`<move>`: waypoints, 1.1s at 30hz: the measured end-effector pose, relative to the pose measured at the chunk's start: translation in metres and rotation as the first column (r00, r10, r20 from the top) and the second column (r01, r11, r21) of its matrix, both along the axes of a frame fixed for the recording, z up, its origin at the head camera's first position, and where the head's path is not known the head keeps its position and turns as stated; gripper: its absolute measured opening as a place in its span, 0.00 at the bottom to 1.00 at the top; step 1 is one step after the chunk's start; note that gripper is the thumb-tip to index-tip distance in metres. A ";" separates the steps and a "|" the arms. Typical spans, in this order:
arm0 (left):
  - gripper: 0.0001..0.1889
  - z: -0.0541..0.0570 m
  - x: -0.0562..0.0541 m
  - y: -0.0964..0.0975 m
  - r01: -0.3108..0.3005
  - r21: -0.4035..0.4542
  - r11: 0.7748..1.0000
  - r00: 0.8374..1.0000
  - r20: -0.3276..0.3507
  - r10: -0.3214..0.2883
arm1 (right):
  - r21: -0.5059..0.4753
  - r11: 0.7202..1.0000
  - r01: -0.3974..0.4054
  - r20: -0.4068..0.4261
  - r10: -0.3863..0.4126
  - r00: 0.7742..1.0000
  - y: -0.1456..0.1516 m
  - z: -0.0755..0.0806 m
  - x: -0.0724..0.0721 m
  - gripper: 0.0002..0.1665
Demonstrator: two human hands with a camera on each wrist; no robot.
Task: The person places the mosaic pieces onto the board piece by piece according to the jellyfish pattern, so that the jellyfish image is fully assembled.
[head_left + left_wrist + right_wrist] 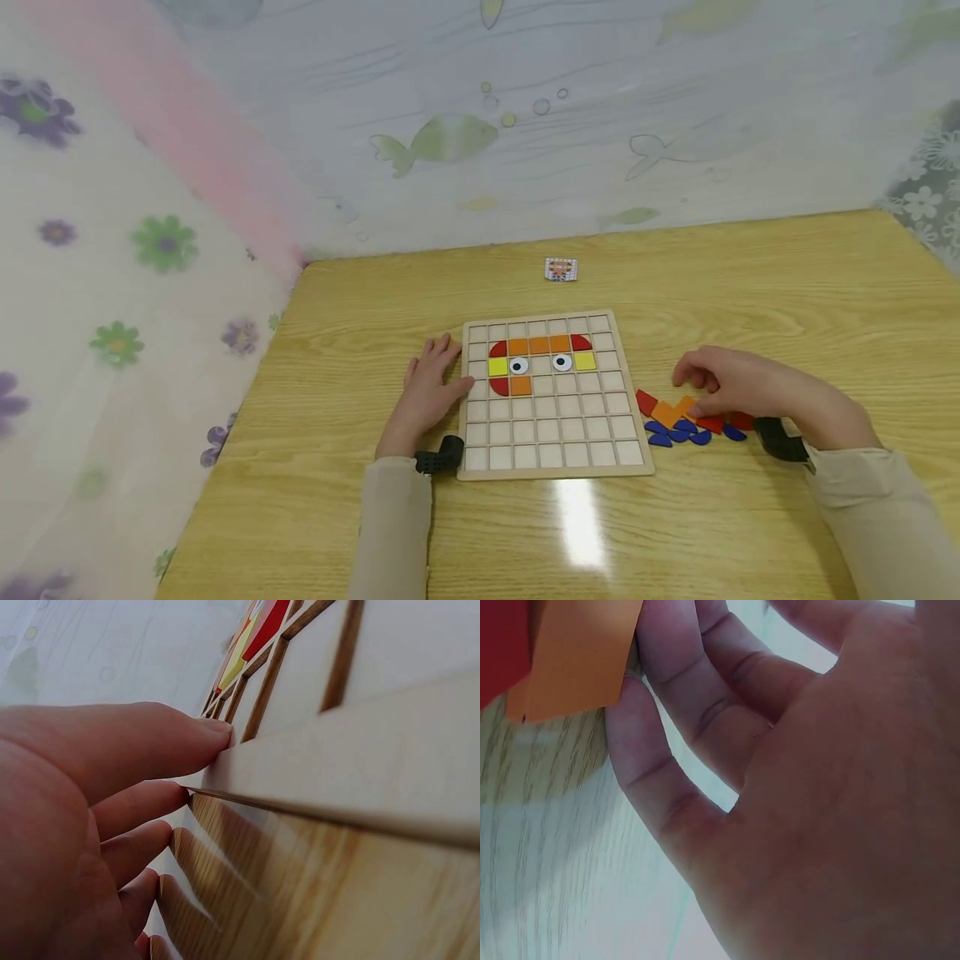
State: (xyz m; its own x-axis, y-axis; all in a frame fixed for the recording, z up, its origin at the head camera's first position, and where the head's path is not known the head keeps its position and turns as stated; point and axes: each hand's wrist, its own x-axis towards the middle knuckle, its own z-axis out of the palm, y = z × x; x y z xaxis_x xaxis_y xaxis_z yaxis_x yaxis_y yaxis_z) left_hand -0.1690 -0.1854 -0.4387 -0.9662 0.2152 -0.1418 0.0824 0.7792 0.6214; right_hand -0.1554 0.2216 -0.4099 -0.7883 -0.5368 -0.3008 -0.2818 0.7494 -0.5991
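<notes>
A square wooden grid board lies on the table, with red, orange and yellow pieces and two eye pieces set in its upper cells. My left hand rests at the board's left edge; in the left wrist view its thumb touches the frame. My right hand is over loose pieces right of the board, fingers bent, thumb apart from the index finger. A digit of it touches the edge of an orange piece in the right wrist view. Beside that are another orange piece and a red piece.
Several blue half-round pieces lie in front of the orange and red ones. A small picture card with a grid pattern lies behind the board. The wooden table meets patterned walls at the back and left.
</notes>
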 end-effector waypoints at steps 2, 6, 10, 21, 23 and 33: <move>0.32 -0.001 0.000 -0.001 -0.002 -0.002 1.000 1.000 -0.004 0.002 | 0.002 1.000 -0.003 -0.003 0.003 1.000 0.000 -0.001 0.000 0.19; 0.32 -0.002 -0.001 -0.002 0.004 -0.003 1.000 1.000 -0.024 -0.004 | 0.011 1.000 -0.003 -0.015 0.003 1.000 -0.002 -0.001 -0.001 0.21; 0.31 0.000 0.000 -0.002 0.001 -0.008 1.000 1.000 -0.013 -0.001 | 0.012 1.000 -0.005 0.002 0.005 1.000 -0.003 0.000 0.001 0.26; 0.31 0.000 0.000 0.000 -0.003 -0.002 1.000 1.000 -0.008 0.003 | 0.042 0.998 0.037 -0.055 -0.035 0.998 -0.007 -0.001 -0.001 0.18; 0.31 0.000 0.000 0.000 -0.003 -0.004 1.000 1.000 -0.004 0.003 | 0.050 0.997 0.060 -0.054 -0.057 0.997 -0.008 -0.002 -0.002 0.18; 0.31 -0.001 0.001 0.000 -0.010 0.002 1.000 1.000 -0.007 0.010 | 0.029 0.994 0.104 -0.109 -0.100 0.989 -0.010 0.000 -0.001 0.14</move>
